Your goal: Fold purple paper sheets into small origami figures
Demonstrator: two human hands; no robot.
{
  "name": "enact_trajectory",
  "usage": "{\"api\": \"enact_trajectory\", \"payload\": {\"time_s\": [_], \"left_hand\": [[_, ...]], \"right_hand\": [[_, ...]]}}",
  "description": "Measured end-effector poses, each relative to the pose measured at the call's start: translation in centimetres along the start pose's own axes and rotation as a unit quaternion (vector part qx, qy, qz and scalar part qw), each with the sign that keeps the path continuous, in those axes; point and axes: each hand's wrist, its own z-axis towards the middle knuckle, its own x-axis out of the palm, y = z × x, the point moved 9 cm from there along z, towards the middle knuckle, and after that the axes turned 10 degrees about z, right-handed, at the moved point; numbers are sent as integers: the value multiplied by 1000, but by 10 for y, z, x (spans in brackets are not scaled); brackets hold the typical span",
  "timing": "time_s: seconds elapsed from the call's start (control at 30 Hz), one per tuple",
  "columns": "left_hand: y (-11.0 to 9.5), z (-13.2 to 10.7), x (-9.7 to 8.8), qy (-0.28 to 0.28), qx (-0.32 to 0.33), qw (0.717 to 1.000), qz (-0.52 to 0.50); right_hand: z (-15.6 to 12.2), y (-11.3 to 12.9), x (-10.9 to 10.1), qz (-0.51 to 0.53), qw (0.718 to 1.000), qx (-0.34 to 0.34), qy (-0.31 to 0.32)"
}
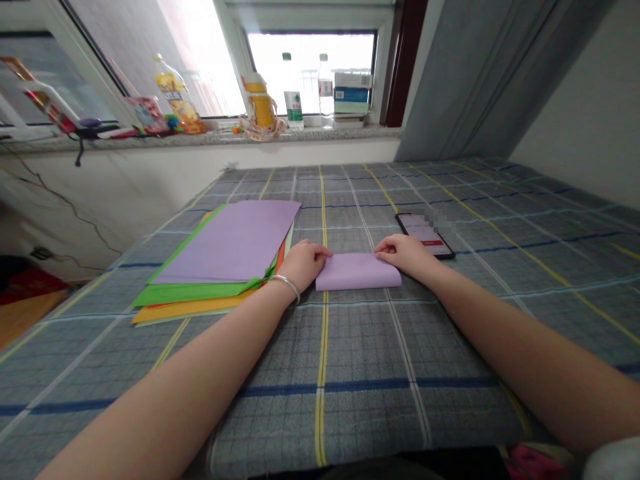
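A folded sheet of purple paper (pixel 358 273) lies on the plaid cloth in front of me, its near edge a rounded, uncreased bend. My left hand (pixel 306 261), with a silver bangle at the wrist, pinches the paper's far left corner. At the far right corner, the fingers of my right hand (pixel 395 252) are closed on the paper's edge. To the left lies a stack of coloured paper (pixel 230 243), purple on top, with green, orange and pale sheets showing beneath. The stack's right edge is partly behind my left hand.
A smartphone (pixel 427 235) with a lit screen lies just beyond my right hand. The plaid cloth (pixel 365 347) covers the surface. On the windowsill (pixel 215 138) stand bottles, a yellow flask (pixel 261 107) and stacked boxes (pixel 351 97). A grey curtain (pixel 460 80) hangs at right.
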Motion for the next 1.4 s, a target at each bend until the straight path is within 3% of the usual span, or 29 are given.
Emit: {"api": "enact_trajectory", "payload": {"time_s": [0.17, 0.27, 0.37, 0.57, 0.73, 0.93, 1.07, 1.2, 1.4], "left_hand": [[-2, -4, 2, 9, 15, 1000, 24], [-6, -4, 2, -14, 50, 997, 50], [-15, -3, 2, -42, 115, 990, 71], [-38, -4, 8, -20, 286, 957, 54], [-48, -10, 8, 14, 342, 937, 71], [-45, -5, 11, 53, 335, 938, 73], [-47, 4, 12, 79, 317, 942, 74], [-56, 11, 12, 118, 274, 951, 78], [-66, 12, 4, 66, 168, 974, 137]], "right_hand": [[4, 0, 0, -10, 1000, 14, 11], [8, -3, 2, -13, 999, 27, 26], [13, -4, 5, -11, 999, 21, 45], [14, 14, 14, -38, 992, -94, 81], [13, 19, 19, -33, 985, -107, 133], [13, 30, 24, -67, 975, -50, 205], [11, 51, 18, -214, 969, -49, 110], [2, 68, 25, -279, 955, -67, 73], [-5, 71, 29, -311, 944, -106, 39]]}}
